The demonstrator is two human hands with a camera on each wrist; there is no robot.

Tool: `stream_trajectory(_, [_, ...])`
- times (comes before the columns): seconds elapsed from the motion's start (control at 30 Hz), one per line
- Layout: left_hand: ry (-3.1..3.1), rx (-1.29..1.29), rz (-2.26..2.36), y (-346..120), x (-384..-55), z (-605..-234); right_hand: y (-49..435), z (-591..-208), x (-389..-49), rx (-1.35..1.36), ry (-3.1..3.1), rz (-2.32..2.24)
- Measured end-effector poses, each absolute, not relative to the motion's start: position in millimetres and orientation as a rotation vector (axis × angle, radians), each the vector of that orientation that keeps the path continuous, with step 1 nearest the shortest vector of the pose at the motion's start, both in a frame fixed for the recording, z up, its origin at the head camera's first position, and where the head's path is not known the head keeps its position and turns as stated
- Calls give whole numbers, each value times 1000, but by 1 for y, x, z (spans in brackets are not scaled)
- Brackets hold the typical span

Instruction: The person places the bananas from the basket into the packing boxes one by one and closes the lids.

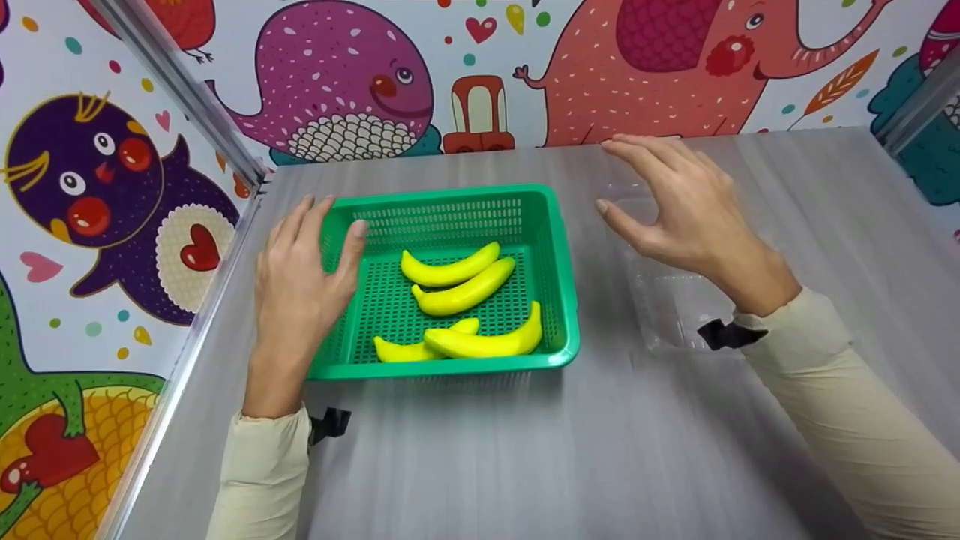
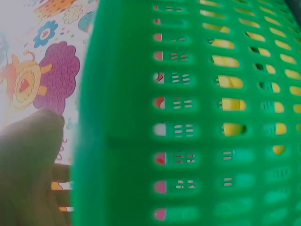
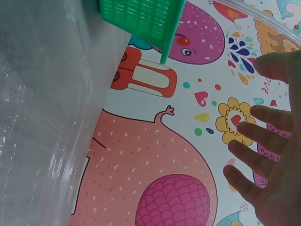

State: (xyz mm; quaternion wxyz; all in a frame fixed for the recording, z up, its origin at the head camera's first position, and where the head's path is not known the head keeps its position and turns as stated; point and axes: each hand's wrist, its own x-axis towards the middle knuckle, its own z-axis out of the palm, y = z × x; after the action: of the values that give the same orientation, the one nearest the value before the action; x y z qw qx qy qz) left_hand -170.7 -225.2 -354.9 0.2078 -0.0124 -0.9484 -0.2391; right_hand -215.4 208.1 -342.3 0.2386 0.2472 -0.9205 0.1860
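A green plastic basket with slotted walls stands on the table. Inside lie several yellow bananas, two side by side near the middle and others overlapping by the near wall. My left hand is at the basket's left side, thumb and fingers spread and nothing held; whether it touches the rim I cannot tell. In the left wrist view the slotted wall fills most of the picture. My right hand hovers over a clear plastic container, fingers extended and apart, holding nothing. That hand partly hides the container.
The grey table is bounded by a back wall and a left wall printed with cartoon animals. A metal corner strip joins these walls. Black clips sit at both sleeve cuffs.
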Motion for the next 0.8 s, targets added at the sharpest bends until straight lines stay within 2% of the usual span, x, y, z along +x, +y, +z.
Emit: stream_trajectory(0.8, [-2645, 57, -781, -246, -172, -369, 183, -345, -213, 764, -2514, 503])
